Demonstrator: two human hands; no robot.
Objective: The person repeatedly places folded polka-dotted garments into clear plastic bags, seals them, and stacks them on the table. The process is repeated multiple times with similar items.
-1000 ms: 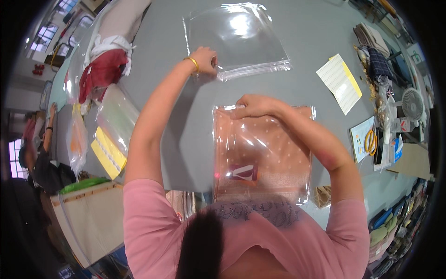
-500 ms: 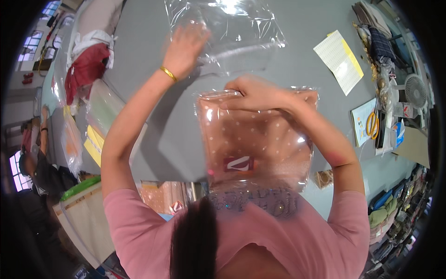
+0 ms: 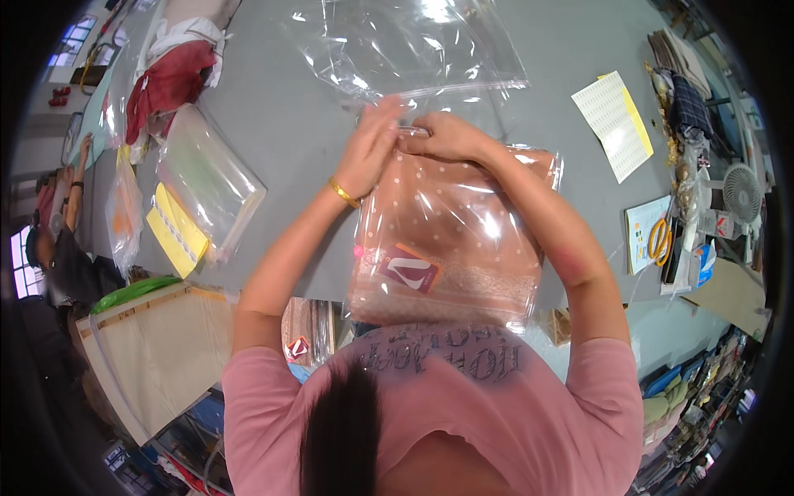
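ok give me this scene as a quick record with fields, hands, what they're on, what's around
surface: grey table
left hand: on the top edge of the bagged garment, gold bangle at the wrist
right hand: gripping the same top edge, touching the left hand
bagged garment: folded peach dotted fabric in a clear bag, red tag showing
beyond the hands: empty clear bag, lying flat
left side: clear packet, yellow sheet
right side: sticker sheet, orange scissors, small fan
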